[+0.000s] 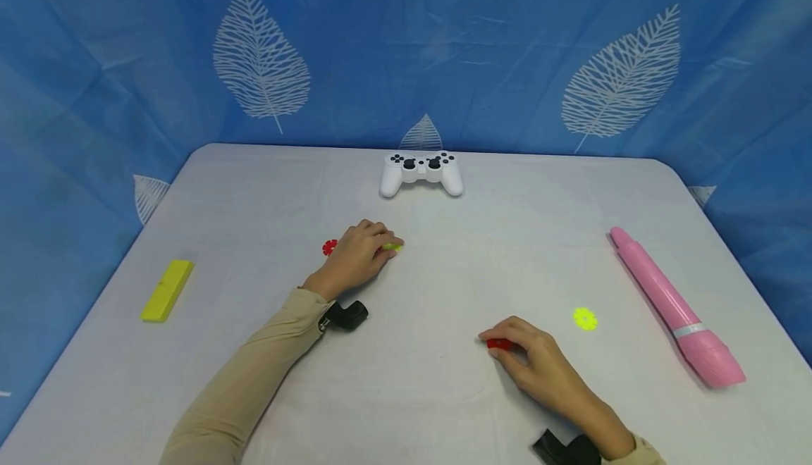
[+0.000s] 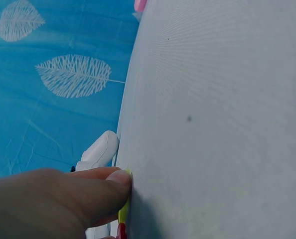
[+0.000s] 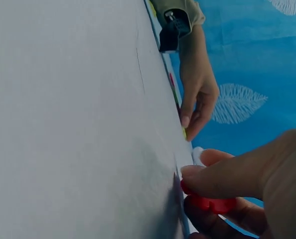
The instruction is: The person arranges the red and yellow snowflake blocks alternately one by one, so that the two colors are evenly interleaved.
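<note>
My left hand [image 1: 360, 252] pinches a yellow-green flower-shaped disc [image 1: 392, 247] between thumb and fingers, low over the white table. A red notched disc [image 1: 329, 247] lies just left of that hand, partly covered by it. In the left wrist view, the yellow-green disc [image 2: 123, 213] shows below the thumb, with a bit of red [image 2: 121, 231] under it. Nearer the front, my right hand [image 1: 539, 363] holds a red notched disc [image 1: 500, 344] by thumb and fingertips; the right wrist view shows this red disc [image 3: 215, 204] partly hidden by the fingers.
A yellow-green flower-shaped disc [image 1: 585, 318] lies right of my right hand. Farther right is a long pink object [image 1: 662, 289] with a pale band. A white game controller [image 1: 421, 172] sits at the back edge, a yellow block [image 1: 168, 290] at the left.
</note>
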`<state>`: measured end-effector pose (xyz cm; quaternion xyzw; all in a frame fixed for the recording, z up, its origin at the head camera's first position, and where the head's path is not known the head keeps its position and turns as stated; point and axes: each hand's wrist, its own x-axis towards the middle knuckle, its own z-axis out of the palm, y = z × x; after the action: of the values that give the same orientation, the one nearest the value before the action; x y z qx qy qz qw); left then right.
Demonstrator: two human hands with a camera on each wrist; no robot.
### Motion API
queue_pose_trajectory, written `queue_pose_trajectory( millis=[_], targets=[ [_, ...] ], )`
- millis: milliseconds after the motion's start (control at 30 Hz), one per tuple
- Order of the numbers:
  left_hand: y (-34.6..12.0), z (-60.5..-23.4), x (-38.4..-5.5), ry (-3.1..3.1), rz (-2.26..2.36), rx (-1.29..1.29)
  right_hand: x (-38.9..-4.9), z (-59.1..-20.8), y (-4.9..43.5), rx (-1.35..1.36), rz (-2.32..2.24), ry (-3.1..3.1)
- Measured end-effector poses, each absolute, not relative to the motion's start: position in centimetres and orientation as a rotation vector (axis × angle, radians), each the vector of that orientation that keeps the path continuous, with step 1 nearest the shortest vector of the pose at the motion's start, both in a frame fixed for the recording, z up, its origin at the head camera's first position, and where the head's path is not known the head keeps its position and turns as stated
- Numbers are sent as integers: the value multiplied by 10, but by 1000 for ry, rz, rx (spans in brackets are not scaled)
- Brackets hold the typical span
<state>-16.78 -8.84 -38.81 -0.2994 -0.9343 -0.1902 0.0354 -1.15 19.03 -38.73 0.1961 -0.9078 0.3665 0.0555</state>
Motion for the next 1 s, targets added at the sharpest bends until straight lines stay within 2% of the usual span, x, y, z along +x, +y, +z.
queue_pose_trajectory(
  millis=[367,1000],
  targets=[
    [-89,-389,-168,-2873,-586,-905,-34,-380,173,632,1243,-2609],
    [-88,-390,-169,-2899,-555,-889,-139,-349,110,325,1324,-2614]
  ],
)
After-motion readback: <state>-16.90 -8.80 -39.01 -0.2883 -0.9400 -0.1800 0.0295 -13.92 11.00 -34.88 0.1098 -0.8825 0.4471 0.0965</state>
